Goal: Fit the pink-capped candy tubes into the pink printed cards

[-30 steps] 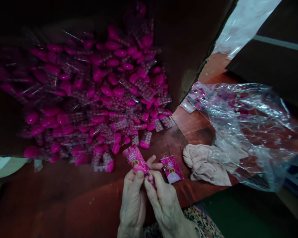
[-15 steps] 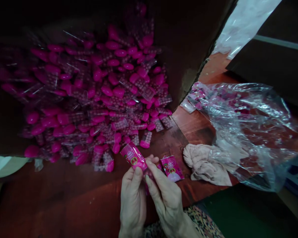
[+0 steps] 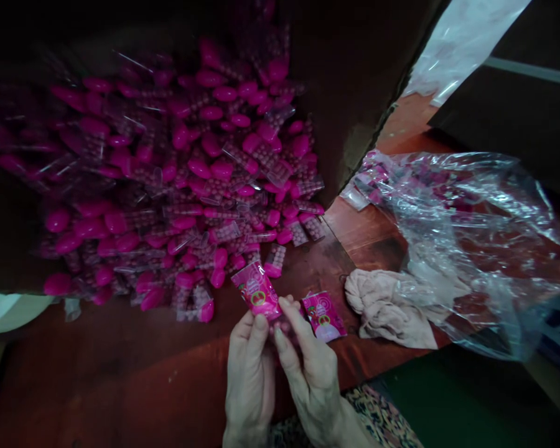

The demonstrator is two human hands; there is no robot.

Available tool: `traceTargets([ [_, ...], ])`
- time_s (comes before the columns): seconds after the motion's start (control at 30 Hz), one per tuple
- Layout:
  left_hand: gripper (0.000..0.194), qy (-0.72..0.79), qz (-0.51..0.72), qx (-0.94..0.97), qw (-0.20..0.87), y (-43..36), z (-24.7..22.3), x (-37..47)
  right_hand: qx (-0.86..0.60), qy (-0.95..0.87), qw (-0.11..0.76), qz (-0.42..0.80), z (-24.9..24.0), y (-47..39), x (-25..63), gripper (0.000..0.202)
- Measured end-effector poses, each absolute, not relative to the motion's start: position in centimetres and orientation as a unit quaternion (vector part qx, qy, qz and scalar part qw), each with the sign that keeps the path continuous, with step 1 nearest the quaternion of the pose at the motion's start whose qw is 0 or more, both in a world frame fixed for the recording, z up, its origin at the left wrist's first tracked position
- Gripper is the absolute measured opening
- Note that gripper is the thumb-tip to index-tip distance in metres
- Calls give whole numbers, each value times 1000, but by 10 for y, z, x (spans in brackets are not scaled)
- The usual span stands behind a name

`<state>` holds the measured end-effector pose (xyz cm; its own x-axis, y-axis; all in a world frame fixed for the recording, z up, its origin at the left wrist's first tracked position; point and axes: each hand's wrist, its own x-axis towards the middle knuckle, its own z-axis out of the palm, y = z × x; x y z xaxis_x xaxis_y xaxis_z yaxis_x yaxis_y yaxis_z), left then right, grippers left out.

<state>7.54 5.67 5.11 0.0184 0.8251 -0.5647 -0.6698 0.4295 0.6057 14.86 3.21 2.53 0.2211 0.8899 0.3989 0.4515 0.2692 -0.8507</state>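
Near the table's front edge, my left hand [image 3: 251,373] pinches the lower part of a pink printed packet [image 3: 257,291] between thumb and fingers. My right hand [image 3: 308,370] is closed at the packet's lower right corner, fingertips close to the left ones. Something pinkish and clear, perhaps a tube, lies between the hands, mostly hidden by fingers. A second pink packet [image 3: 324,317] lies flat on the table just right of my hands. Beyond them spreads a large heap of clear tubes with pink caps [image 3: 221,171] and small beads inside.
A dark box wall [image 3: 354,81] rises behind the heap. At right lie a crumpled whitish cloth [image 3: 392,308] and a clear plastic bag [image 3: 490,249] with pink packets inside. The reddish-brown table [image 3: 121,386] ends near my body. A pale, rounded thing [image 3: 14,313] is at far left.
The packet in my hands has shifted slightly right and tilted a little differently. My right fingers have moved slightly up its edge. The surroundings have shifted only a little in view.
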Motion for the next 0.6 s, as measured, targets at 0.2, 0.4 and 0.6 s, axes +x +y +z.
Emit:
traceTargets([
  [0.2,20,438,507,83,738,49,55,83,-609,-560,526,196,30,19,150,38],
  [0.4,17,445,500,70,740,48,51,83,-605,-536,548,213,27,24,147,31],
  [0.6,19,472,528,42,705,45,49,86,-607,-499,565,251,21,29,144,30],
])
